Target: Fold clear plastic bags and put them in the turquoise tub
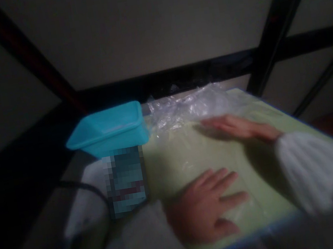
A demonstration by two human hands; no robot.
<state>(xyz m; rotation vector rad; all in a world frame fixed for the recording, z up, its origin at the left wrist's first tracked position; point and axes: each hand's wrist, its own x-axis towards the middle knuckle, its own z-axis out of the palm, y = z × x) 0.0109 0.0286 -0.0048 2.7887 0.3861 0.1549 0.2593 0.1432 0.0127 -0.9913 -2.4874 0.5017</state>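
Note:
My left hand (204, 211) lies flat with fingers spread near the front edge of a yellow-green work surface (171, 157) with a blue border. Under it seems to be a clear plastic sheet or bag (188, 166), whose outline is faint. Farther back, my right hand (238, 126) is held edge-on, fingers stretched out together, over or on the same plastic; whether it touches is blurred. Just beyond its fingertips lies a crumpled heap of clear plastic film (195, 105). Neither hand grasps anything.
A turquoise plastic bin (115, 139) stands at the back left. In front of it is a pixelated dark rectangular thing (127, 181), beside a white item (86, 196) and a black cable (84, 184). Behind the table rises a panelled wall (153, 25) with dark frame bars.

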